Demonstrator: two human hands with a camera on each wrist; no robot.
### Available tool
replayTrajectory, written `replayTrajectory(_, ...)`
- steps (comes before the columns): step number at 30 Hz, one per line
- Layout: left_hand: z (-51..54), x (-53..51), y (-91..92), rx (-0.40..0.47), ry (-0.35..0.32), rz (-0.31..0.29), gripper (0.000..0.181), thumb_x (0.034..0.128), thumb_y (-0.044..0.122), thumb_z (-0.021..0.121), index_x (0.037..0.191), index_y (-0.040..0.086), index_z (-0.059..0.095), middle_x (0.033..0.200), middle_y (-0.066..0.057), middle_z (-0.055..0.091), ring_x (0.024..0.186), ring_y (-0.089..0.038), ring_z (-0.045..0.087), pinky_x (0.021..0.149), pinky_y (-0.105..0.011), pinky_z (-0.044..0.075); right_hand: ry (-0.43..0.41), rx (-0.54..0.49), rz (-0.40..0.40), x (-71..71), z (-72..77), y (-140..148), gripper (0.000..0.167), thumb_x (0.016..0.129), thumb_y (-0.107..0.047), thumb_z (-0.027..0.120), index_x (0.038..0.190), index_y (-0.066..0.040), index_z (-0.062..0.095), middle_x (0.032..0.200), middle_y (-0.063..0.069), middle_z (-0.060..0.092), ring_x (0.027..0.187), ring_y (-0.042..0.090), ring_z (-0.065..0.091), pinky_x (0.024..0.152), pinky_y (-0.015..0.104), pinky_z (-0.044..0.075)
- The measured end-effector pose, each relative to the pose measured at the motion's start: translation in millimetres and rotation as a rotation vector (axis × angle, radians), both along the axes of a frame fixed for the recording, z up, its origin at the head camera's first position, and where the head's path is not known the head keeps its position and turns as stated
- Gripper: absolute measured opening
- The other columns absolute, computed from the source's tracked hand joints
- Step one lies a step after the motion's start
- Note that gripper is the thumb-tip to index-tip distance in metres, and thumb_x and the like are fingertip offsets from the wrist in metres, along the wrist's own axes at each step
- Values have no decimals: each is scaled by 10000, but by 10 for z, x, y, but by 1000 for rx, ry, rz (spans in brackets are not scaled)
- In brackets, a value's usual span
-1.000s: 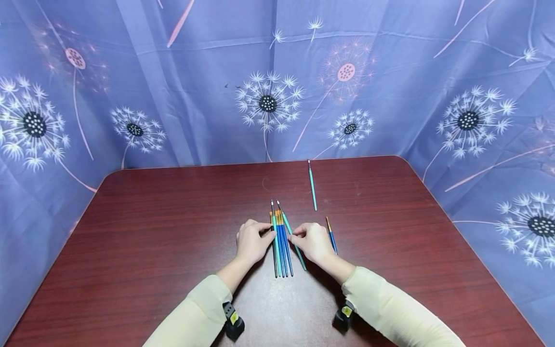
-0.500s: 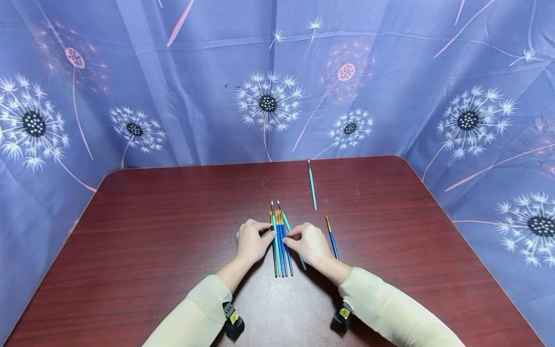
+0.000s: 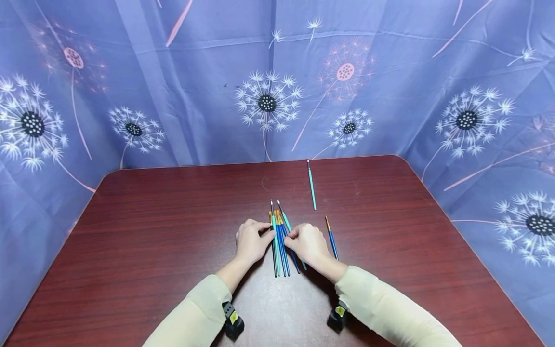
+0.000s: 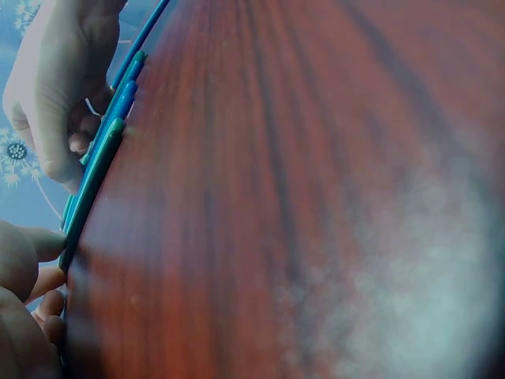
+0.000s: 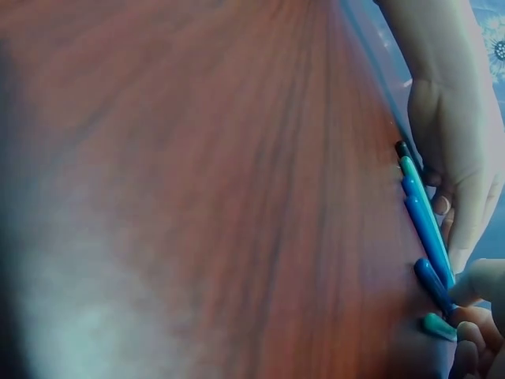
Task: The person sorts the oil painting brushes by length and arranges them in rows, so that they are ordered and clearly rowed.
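Note:
In the middle of the table, a bunch of thin paintbrushes lies side by side, bristles away from me. My left hand point(image 3: 253, 241) holds its left edge, thumb on a teal paintbrush point(image 3: 276, 250) beside a black-handled one. My right hand point(image 3: 308, 242) pinches a blue paintbrush point(image 3: 294, 260) at the bunch's right side. The blue brush's handle end slants away from the other blue brushes point(image 3: 284, 258). Under the right hand passes another teal paintbrush point(image 3: 286, 222), lying aslant. In the right wrist view, the right thumb meets the pinched blue brush's handle point(image 5: 432, 284).
Right of my right hand lies a separate blue paintbrush point(image 3: 331, 237). Farther back, a teal paintbrush point(image 3: 311, 188) reaches the rear edge of the red-brown wooden table point(image 3: 173, 207). Blue cloth point(image 3: 208, 96) with a dandelion print hangs around the table's back and sides.
My right hand shifted slightly left from the slanting teal brush to a blue one, whose handle end has swung right, away from the bunch. The left hand has stayed in place.

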State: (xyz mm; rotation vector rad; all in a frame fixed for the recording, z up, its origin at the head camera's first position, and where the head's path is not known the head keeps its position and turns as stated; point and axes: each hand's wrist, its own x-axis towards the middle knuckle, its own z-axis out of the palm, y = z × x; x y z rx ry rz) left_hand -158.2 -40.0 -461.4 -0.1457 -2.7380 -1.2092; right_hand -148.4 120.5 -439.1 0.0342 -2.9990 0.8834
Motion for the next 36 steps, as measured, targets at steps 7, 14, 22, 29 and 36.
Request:
replayTrajectory(7, -10, 5, 0, -3, -15, 6, 276, 821, 256, 719, 1055, 110, 728, 954, -59, 638, 919, -240, 535, 850, -426, 392, -15, -74, -57, -46, -31, 17, 67, 717, -267, 704, 674, -223, 731, 696, -66, 702, 635, 120, 629, 574, 327, 510)
replayTrajectory(14, -14, 2, 4, 2, -27, 8, 278, 818, 258, 722, 1058, 118, 729, 953, -55, 632, 912, -238, 532, 853, -425, 390, -52, -196, -85, -98, -17, 60, 80, 715, -214, 711, 685, -147, 743, 579, -33, 668, 513, 57, 564, 551, 253, 488)
replayTrajectory(22, -5, 7, 7, 9, -12, 6, 265, 820, 246, 718, 1052, 118, 730, 946, -52, 637, 909, -238, 533, 852, -433, 394, -136, -451, -144, -110, 41, 77, 101, 729, -122, 687, 727, -33, 735, 582, 20, 643, 499, 59, 526, 470, 207, 456)
replayTrajectory(29, 12, 4, 8, 8, -4, 3, 265, 822, 247, 715, 1051, 116, 729, 942, -55, 634, 908, -235, 531, 844, -431, 397, -220, -670, -163, -94, 40, 100, 146, 775, -88, 641, 816, 31, 714, 596, 59, 643, 513, 101, 582, 443, 240, 506)
replayTrajectory(36, 1, -5, 11, 0, 6, 7, 260, 815, 247, 721, 1042, 121, 734, 932, -52, 636, 901, -233, 535, 826, -426, 402, -300, -861, -155, -98, 35, 138, 188, 836, -47, 589, 934, 84, 681, 706, 93, 688, 538, 124, 637, 486, 248, 538)
